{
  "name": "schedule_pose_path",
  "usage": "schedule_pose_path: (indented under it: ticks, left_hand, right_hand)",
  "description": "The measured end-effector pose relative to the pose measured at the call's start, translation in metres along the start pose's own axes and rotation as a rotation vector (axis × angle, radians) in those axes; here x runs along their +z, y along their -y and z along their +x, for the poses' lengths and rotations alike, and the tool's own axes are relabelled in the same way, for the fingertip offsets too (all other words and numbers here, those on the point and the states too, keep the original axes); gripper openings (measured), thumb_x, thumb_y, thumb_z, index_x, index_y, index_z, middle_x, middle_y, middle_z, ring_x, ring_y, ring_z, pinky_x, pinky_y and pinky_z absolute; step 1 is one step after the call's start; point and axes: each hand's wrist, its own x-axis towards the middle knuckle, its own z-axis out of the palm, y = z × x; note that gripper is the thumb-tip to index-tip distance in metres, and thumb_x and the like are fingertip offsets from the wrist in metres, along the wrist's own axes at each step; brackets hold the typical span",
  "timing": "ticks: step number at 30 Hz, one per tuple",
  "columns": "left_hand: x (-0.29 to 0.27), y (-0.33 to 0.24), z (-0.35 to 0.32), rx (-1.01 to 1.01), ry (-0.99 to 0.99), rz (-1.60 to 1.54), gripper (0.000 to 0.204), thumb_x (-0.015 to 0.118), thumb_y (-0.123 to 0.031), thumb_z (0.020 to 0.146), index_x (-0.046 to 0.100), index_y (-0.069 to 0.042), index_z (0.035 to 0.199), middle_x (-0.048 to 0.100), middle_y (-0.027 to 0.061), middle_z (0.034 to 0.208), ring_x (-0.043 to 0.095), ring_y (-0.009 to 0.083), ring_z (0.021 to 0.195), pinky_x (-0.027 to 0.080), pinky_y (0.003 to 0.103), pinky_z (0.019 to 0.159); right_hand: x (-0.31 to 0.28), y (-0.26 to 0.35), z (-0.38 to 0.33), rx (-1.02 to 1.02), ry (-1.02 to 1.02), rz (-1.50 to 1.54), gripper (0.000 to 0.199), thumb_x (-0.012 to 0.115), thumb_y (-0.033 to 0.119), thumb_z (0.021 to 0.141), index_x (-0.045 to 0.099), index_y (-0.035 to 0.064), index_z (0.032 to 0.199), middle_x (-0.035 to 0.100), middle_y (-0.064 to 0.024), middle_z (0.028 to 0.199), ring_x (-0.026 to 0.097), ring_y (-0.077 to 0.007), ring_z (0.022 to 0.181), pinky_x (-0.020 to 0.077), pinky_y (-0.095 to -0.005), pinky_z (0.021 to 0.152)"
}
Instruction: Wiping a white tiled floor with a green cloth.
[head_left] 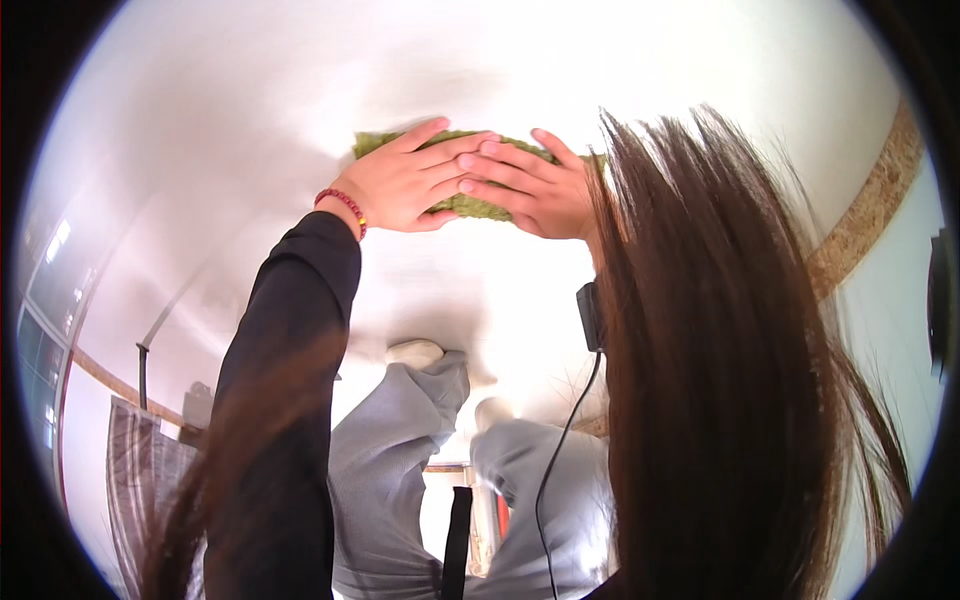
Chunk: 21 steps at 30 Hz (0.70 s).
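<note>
— Left hand (400, 185) and right hand (530, 190)?
— I see both flat, palms pressing the green cloth (470, 205) at twelve o'clock on the white floor (480, 80), fingertips overlapping.
— Gripping?
— No, fingers outstretched.

Both arms reach forward and away from the body. The left hand (405, 185) lies flat, palm down, fingers straight and close together, pointing right. The right hand (530, 185) lies flat too, its fingertips overlapping the left's. The left forearm is sleeved in black; the right forearm seems hidden behind hanging hair
</note>
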Motion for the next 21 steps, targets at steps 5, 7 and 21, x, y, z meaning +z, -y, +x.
schedule_pose_path:
  ticks: [5,7,21]
  left_hand:
    - [-0.003,0.001,-0.006,0.006,-0.064,-0.031,0.046,0.061,-0.038,0.082,0.057,-0.007,0.116,0.037,0.0072,0.145,0.027,0.0171,0.137,0.018,0.043,0.114]
    - [0.001,0.001,-0.007,0.008,-0.081,-0.013,0.046,0.061,-0.037,0.082,0.056,-0.007,0.117,0.037,0.0073,0.145,0.028,0.0174,0.137,0.018,0.043,0.114]
    - [0.003,-0.002,-0.005,0.015,-0.139,0.058,0.048,0.062,-0.038,0.08,0.057,-0.009,0.118,0.039,0.0075,0.144,0.033,0.0179,0.135,0.018,0.043,0.115]
  right_hand:
    - [-0.006,0.01,0.008,0.022,0.096,0.0,0.061,0.064,0.015,0.073,0.052,0.0295,0.131,0.042,0.0107,0.143,0.037,-0.0084,0.132,0.0253,-0.0448,0.109]
    - [-0.017,0.013,0.013,0.038,0.152,-0.067,0.052,0.063,0.019,0.078,0.054,0.0287,0.128,0.041,0.0111,0.144,0.036,-0.0091,0.133,0.0266,-0.045,0.109]
    - [-0.012,0.008,0.004,-0.004,0.113,-0.097,0.065,0.063,0.017,0.073,0.047,0.0275,0.135,0.036,0.0082,0.147,0.033,-0.0111,0.136,0.0255,-0.0446,0.11]
